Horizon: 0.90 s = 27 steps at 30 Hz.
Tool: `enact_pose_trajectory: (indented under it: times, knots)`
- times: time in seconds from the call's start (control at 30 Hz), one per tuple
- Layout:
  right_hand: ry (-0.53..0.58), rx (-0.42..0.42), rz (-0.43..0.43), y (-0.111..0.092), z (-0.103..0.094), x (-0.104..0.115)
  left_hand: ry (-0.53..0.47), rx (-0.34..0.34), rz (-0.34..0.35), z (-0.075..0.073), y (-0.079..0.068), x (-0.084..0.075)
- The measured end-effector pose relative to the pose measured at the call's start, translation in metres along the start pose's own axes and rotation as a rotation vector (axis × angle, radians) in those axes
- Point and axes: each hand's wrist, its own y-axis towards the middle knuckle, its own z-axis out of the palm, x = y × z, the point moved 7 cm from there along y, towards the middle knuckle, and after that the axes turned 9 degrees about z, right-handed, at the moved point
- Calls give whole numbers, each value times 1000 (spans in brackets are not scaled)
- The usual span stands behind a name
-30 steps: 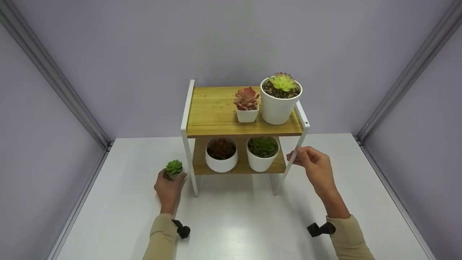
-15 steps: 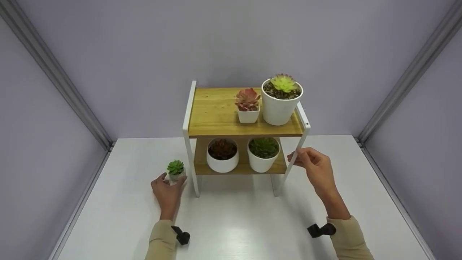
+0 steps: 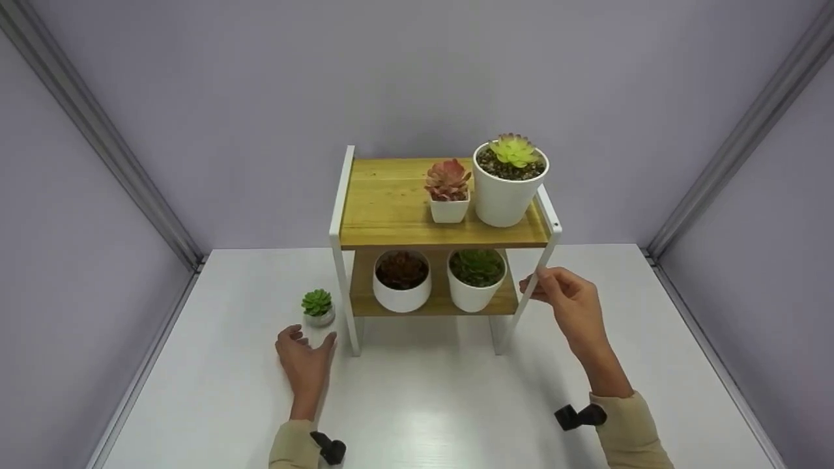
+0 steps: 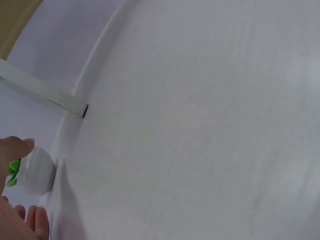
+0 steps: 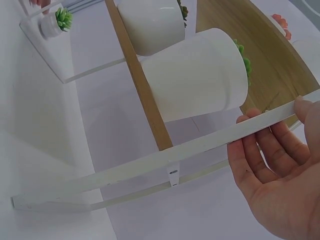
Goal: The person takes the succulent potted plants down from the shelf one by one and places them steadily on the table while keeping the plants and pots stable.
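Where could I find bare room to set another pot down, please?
Free: the left of the upper shelf, between the white rail and the red succulent; the table in front of the rack, between left hand and right hand. Crowded: the upper shelf's right end, where the red succulent and large pot stand close together.

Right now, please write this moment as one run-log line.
left hand: holds nothing, near small plant | right hand: pinches shelf leg | small plant: on table | top board: red plant, big plant
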Motion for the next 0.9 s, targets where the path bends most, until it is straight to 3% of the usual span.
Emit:
enact_pose_trajectory:
  times: [0.37,0.67,0.9]
  knots:
    - [-2,-8,-1,0,1,0,-23,-44,24,-16,-19,-16]
    - [39,-3,-17,0,0,-1,-73,23,52,-23,-29,-37]
    - [6,-13,-8,0,-1,-2,-92,45,79,-29,-33,-62]
